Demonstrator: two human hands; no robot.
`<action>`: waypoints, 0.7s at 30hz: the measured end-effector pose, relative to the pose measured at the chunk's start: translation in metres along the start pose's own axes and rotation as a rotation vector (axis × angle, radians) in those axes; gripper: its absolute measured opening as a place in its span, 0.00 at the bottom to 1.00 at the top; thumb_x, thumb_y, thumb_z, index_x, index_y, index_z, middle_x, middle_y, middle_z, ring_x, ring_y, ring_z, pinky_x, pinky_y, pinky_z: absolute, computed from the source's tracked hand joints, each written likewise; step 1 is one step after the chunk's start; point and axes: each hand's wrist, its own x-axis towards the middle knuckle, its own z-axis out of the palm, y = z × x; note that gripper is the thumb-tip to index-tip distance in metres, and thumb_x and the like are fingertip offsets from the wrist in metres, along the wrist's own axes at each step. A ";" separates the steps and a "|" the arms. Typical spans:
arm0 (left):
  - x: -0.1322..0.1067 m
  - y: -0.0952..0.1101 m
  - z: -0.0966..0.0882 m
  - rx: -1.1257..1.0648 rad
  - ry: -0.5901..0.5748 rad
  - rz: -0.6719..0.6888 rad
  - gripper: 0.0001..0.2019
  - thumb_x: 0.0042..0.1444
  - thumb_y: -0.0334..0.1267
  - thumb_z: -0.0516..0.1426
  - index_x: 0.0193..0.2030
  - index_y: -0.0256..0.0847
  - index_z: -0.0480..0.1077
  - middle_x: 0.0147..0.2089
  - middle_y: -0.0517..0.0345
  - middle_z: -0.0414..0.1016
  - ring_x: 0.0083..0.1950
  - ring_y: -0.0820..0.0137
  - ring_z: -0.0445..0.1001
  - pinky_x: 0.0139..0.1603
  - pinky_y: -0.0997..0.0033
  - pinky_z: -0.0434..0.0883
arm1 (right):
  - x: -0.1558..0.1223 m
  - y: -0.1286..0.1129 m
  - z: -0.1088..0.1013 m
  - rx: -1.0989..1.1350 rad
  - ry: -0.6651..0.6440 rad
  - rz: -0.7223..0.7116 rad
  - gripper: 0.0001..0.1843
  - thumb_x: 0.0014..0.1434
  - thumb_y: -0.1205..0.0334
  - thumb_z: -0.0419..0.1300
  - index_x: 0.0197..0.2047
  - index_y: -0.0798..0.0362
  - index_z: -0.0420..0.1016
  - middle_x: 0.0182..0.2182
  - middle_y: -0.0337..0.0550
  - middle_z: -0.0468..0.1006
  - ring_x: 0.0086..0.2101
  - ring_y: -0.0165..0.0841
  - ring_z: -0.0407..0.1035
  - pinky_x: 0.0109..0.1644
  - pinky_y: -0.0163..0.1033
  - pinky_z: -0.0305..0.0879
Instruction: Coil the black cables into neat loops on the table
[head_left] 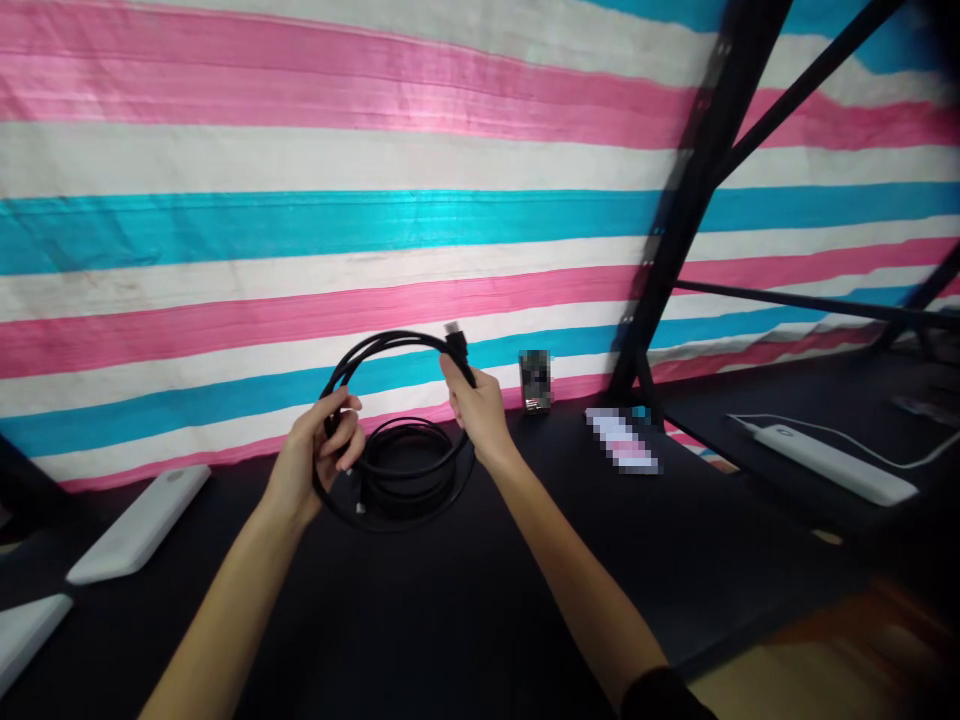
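Note:
A black cable [390,340] is wound into a loop and held up between my two hands. My left hand [322,450] has its fingers curled round the left side of the loop. On the right side, my right hand [476,405] pinches the strands, with the thumb pointing up. Just above that thumb a metal-tipped plug [454,338] sticks up from the cable. Behind and below the loop, a second coiled black cable [412,490] lies on the black shelf [390,610]. A small connector end [361,508] shows beside that coil.
White flat devices [142,530] lie on the left. A small dark box [535,382] stands at the back, near a blurred card [622,440]. A white power strip [836,465] with a cord lies right. Black frame bars [679,220] cross before a striped sheet [337,220].

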 end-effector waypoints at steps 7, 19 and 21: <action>-0.007 -0.004 0.015 -0.068 -0.003 0.064 0.14 0.55 0.42 0.52 0.19 0.41 0.60 0.11 0.68 0.42 0.15 0.77 0.53 0.20 0.76 0.58 | -0.007 -0.006 0.004 0.307 0.053 0.127 0.27 0.49 0.38 0.59 0.18 0.50 0.54 0.12 0.28 0.51 0.13 0.22 0.44 0.15 0.32 0.42; -0.020 0.003 0.024 -0.077 -0.055 0.140 0.14 0.56 0.46 0.54 0.25 0.41 0.62 0.11 0.70 0.49 0.22 0.73 0.69 0.32 0.75 0.65 | -0.020 -0.021 0.011 0.452 0.133 0.100 0.28 0.51 0.37 0.58 0.20 0.50 0.52 0.12 0.26 0.48 0.13 0.22 0.41 0.15 0.32 0.39; -0.019 0.005 0.023 -0.067 0.032 0.171 0.14 0.56 0.48 0.54 0.26 0.41 0.63 0.12 0.71 0.51 0.21 0.73 0.69 0.30 0.75 0.65 | -0.021 -0.021 0.012 0.467 0.142 0.091 0.27 0.51 0.37 0.58 0.21 0.50 0.52 0.13 0.26 0.48 0.13 0.22 0.41 0.15 0.32 0.39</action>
